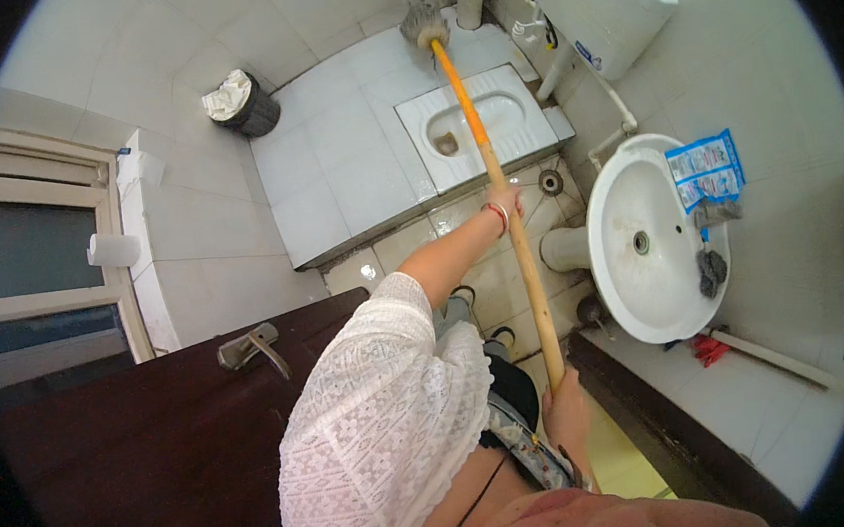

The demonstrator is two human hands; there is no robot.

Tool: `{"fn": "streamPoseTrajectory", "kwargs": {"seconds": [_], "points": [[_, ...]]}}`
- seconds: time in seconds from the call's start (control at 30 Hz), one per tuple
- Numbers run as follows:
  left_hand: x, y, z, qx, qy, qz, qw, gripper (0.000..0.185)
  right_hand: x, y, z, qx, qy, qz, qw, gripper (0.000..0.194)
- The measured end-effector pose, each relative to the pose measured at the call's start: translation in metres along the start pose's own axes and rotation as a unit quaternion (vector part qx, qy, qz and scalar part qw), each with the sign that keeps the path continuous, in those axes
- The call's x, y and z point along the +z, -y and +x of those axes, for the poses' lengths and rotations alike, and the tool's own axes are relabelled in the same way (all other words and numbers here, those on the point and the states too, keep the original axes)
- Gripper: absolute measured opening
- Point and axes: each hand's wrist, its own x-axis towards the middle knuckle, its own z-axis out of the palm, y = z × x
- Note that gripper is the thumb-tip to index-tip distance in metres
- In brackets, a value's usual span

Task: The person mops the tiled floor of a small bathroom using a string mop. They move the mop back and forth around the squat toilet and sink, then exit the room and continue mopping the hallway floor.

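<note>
A long wooden mop handle (529, 271), orange along its far part, runs from near my body to a grey mop head (424, 27). The mop head rests at the far edge of the white tiled platform, close to the wall. My left hand (507, 202), with a red and a pale bracelet at its wrist, is closed around the middle of the handle. Lower down, my right hand (565, 400) grips the handle's near end beside my waist. Under the orange part lies a white squat toilet (482, 127), set into the platform, with something brownish at its drain opening.
At right stands a washbasin (624, 264) with a blue packet (705, 170) and dark scouring pads on its rim. A cistern (606, 15) and pipes are on the wall. A black bin (253, 110) stands far left. The dark door (148, 444) is near my left; the door frame (668, 422) is right.
</note>
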Motion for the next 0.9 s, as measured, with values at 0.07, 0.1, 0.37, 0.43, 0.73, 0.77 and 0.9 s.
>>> {"fn": "streamPoseTrajectory", "kwargs": {"seconds": [0.07, 0.1, 0.37, 0.43, 0.73, 0.77, 0.9], "points": [[-0.021, 0.025, 0.001, 0.024, -0.018, 0.081, 0.996, 0.021, -0.004, 0.013, 0.018, -0.057, 0.005, 0.0, 0.998, 0.029], [-0.027, 0.044, -0.006, 0.011, -0.024, 0.116, 0.993, 0.019, 0.005, 0.01, 0.03, -0.088, -0.005, -0.005, 0.996, 0.029], [-0.062, 0.047, -0.019, -0.023, 0.016, 0.115, 0.993, 0.013, -0.003, 0.016, 0.075, 0.205, 0.451, 0.646, 0.58, 0.032], [-0.068, -0.008, 0.026, 0.027, 0.051, 0.228, 0.972, 0.015, 0.018, 0.052, 0.125, 0.209, 0.438, 0.704, 0.518, 0.028], [-0.062, 0.037, 0.005, 0.041, -0.04, 0.169, 0.984, 0.016, 0.047, 0.002, 0.108, 0.284, 0.471, 0.717, 0.427, 0.017], [-0.047, 0.041, -0.024, 0.032, -0.058, 0.133, 0.989, 0.017, 0.042, -0.014, 0.095, 0.292, 0.487, 0.709, 0.419, 0.017], [-0.034, 0.019, -0.01, 0.003, -0.016, 0.101, 0.995, 0.015, 0.035, -0.005, 0.107, 0.278, 0.47, 0.756, 0.362, 0.017]]}}
